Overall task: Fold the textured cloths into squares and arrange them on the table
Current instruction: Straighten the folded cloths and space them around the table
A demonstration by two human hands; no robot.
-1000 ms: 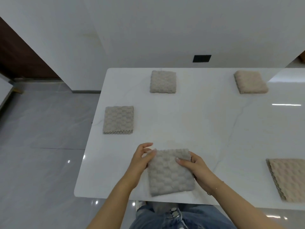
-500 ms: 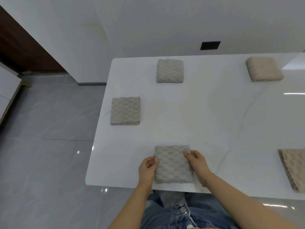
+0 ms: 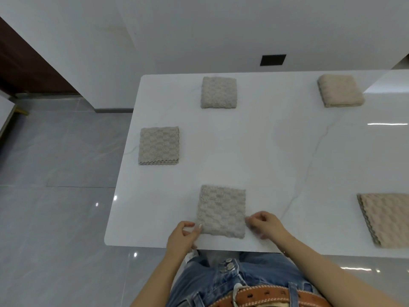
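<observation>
Five folded cloths lay on the white marble table [image 3: 276, 151]; nearest its front edge, the grey textured square cloth [image 3: 222, 211] sat placed (seemingly finished), the left hand [image 3: 182, 234] touching its corner, the right hand [image 3: 266, 224] loosely curled beside it.

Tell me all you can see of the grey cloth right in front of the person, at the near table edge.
The grey cloth is folded into a near-square pad with a bumpy, checkered waffle texture, soft-looking. It lies flat on the white marble-look table, just inside the near edge. The left hand touches its near left corner with a fingertip; the right hand sits at its right edge, fingers curled, contact unclear. It lies apart from the other cloths.
</observation>
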